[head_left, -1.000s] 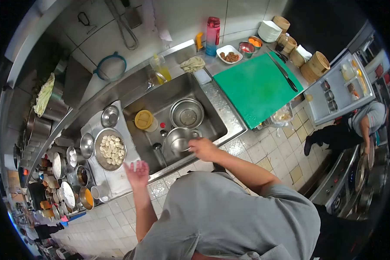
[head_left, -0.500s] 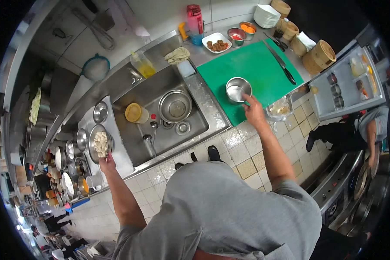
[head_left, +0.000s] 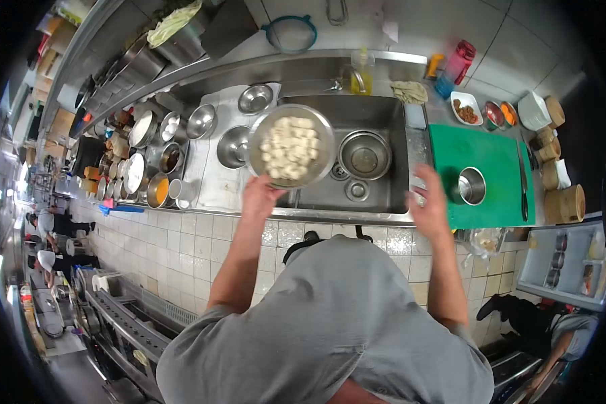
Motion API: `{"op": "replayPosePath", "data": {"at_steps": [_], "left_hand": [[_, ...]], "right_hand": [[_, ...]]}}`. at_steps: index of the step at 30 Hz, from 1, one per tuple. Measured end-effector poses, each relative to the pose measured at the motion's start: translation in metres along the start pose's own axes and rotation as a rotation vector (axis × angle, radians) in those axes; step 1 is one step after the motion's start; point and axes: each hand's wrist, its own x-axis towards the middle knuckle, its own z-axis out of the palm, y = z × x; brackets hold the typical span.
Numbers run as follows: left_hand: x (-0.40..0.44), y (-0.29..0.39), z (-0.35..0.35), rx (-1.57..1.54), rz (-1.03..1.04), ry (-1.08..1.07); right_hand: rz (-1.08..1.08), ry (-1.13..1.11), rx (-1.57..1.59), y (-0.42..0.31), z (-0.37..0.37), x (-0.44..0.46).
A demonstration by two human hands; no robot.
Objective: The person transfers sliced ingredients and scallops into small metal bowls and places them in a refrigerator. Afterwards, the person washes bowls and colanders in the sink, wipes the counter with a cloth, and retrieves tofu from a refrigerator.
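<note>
My left hand [head_left: 261, 196] grips the near rim of a steel bowl [head_left: 254, 156] full of pale round pieces [head_left: 291, 148], raised over the left part of the sink [head_left: 397, 151]. Free of any object, my right hand [head_left: 429, 202] has its fingers apart beside the sink's right edge. A small steel bowl [head_left: 472, 186] stands on the green cutting board [head_left: 491, 148], right of that hand. In the sink lies a round steel bowl [head_left: 365, 155].
A knife [head_left: 524, 185] lies along the board's right side. Behind it are a white dish of brown food [head_left: 466, 109] and a pink bottle [head_left: 456, 67]. Empty steel bowls [head_left: 255, 99] sit left of the sink. A co-worker [head_left: 565, 337] is at lower right.
The view has turned. My left hand has lifted the bowl of pale pieces and carried it over the sink. My right hand has let go of the small steel bowl on the board.
</note>
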Motion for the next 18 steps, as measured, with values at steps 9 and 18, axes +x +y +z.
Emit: {"op": "replayPosePath", "data": {"at_steps": [9,18], "left_hand": [[-0.001,-0.046,0.025,-0.011,-0.252,-0.09],[-0.003,-0.071,0.022,0.072,-0.277,-0.196]], "right_hand": [[-0.083,-0.508,-0.934,-0.038,0.199,0.091],[0.094,-0.731,-0.849,0.018,0.188,0.097]]}}
